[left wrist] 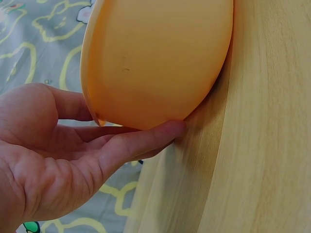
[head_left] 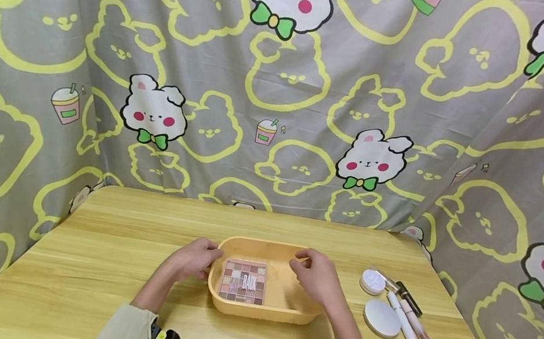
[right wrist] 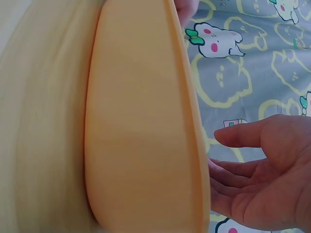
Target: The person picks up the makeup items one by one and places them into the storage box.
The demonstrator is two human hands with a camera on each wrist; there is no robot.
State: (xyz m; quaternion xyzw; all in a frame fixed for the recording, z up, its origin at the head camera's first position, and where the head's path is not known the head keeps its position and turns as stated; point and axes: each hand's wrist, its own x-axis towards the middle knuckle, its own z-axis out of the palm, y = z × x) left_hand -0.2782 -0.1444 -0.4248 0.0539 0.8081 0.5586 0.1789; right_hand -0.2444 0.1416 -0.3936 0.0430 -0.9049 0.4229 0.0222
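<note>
A shallow orange plastic basin (head_left: 261, 312) sits on the wooden table. Inside its left part lies an eyeshadow palette (head_left: 243, 282) with a grid of brown and pink squares and the word "BACK". My left hand (head_left: 194, 257) grips the basin's left end. In the left wrist view the thumb hooks over the rim, and the fingers of that hand (left wrist: 63, 155) lie along the outer wall. My right hand (head_left: 317, 277) hovers over the basin's right part, holding nothing. Its thumb and fingers are apart and loosely bent in the right wrist view, beyond the basin's wall (right wrist: 141, 116).
To the right of the basin lie a large round silvery compact (head_left: 381, 319), a smaller round white case (head_left: 372, 282), a dark tube (head_left: 408, 299), a white tube (head_left: 404, 322) and a pinkish tube (head_left: 416, 323). A patterned grey curtain (head_left: 299, 127) hangs behind the table.
</note>
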